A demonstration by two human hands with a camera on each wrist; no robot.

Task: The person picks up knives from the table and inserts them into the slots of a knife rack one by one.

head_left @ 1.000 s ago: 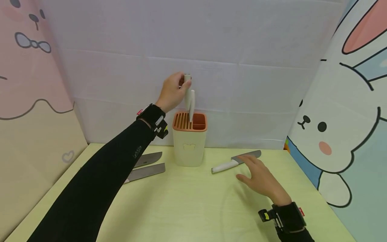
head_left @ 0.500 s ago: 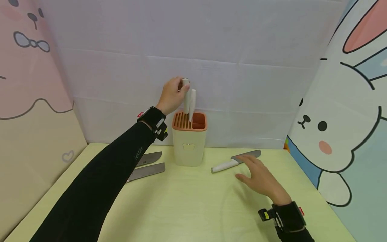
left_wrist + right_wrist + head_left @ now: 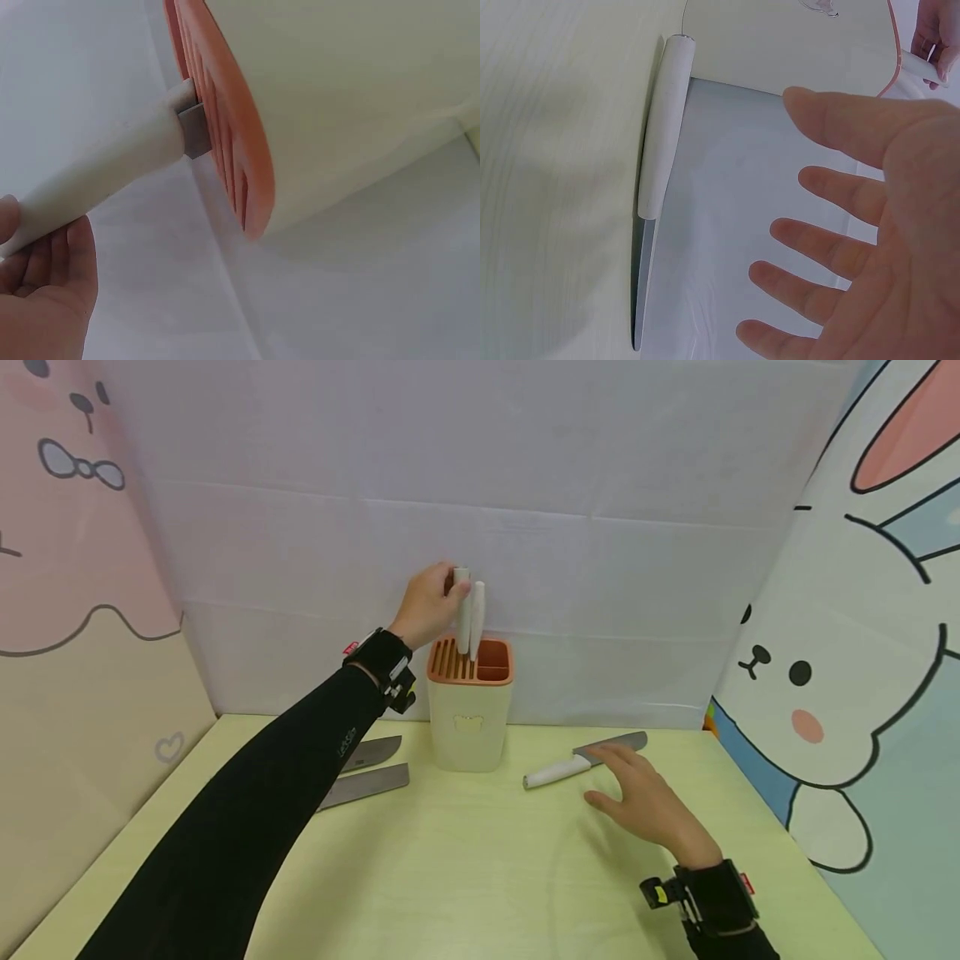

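My left hand [image 3: 432,602] pinches the upper end of a knife's white handle [image 3: 105,169] between thumb and fingers. The knife stands upright in the slotted part of a knife block [image 3: 470,727], a cream box with an orange top; only a short strip of blade [image 3: 196,131] shows above the slots. Right beside it, another white-handled knife [image 3: 477,614] stands in the block. My right hand [image 3: 648,802] is spread, holding nothing, over the table at the right. Near its fingertips in the head view lies a knife [image 3: 664,135] with a white handle and grey blade.
Two more knives lie on the table left of the block: one with a pointed blade [image 3: 375,752] and a broad squared one [image 3: 367,785]. My left sleeve covers their handles. A white sheet [image 3: 637,610] hangs behind the pale yellow table [image 3: 465,860].
My left hand has moved down with the knife, and its handle now sits lower, close over the block's slots. The right hand has stayed in place.
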